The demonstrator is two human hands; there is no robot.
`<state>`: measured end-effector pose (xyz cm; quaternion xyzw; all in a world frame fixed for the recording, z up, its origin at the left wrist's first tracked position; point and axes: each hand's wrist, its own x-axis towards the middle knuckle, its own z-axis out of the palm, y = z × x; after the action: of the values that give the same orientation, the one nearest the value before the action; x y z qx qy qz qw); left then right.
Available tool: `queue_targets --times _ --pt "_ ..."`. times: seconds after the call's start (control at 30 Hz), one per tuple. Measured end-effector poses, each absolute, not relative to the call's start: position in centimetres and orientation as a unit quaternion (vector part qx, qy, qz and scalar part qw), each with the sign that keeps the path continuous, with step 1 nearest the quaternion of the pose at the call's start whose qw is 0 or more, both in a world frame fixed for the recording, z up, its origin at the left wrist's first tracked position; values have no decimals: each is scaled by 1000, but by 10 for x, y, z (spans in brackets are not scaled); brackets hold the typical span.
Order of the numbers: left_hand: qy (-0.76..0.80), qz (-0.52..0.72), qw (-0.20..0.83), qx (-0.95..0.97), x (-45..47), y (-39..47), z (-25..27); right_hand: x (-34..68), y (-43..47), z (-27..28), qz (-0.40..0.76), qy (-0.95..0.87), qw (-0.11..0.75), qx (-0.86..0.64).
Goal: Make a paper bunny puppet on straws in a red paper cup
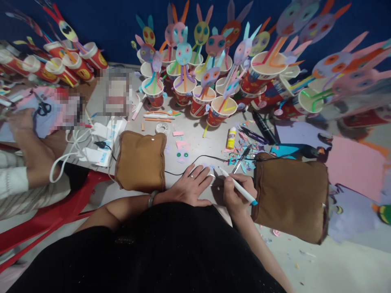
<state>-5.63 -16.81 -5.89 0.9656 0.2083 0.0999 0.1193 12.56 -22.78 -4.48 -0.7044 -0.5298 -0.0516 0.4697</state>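
My left hand (193, 185) lies flat on the table edge, fingers spread, a ring on one finger. Beside it, my right hand (240, 191) grips a white marker (240, 188) with a blue end; its tip points toward small purple paper scraps just past my left fingertips. A small purple paper face (182, 155) with green eyes lies ahead of my left hand. Pink paper strips (182, 144) rest above it. Close to my right hand lie a pen (242, 158) and a heap of paper scraps. A yellow glue stick (231, 138) stands farther back.
Brown cushions (142, 162) (291, 197) flank my hands, with a black cable running between them. Several paper cups (218, 112) with paper bunny faces line the back. Coloured sheets (356, 167) lie at right. Another person's arm (26, 140) and scissors (42, 106) are at left.
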Motion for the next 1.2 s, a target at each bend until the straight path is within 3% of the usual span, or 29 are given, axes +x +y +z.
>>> queue_targets --times 0.5,0.77,1.2 --pt "208 136 89 965 -69 -169 -48 126 -226 -46 -39 -532 463 -708" --pt "246 80 67 963 -76 -155 -34 126 -228 -44 -26 -557 460 -691" --pt "230 90 106 963 -73 -154 -47 125 -226 -45 -14 -597 442 -669"
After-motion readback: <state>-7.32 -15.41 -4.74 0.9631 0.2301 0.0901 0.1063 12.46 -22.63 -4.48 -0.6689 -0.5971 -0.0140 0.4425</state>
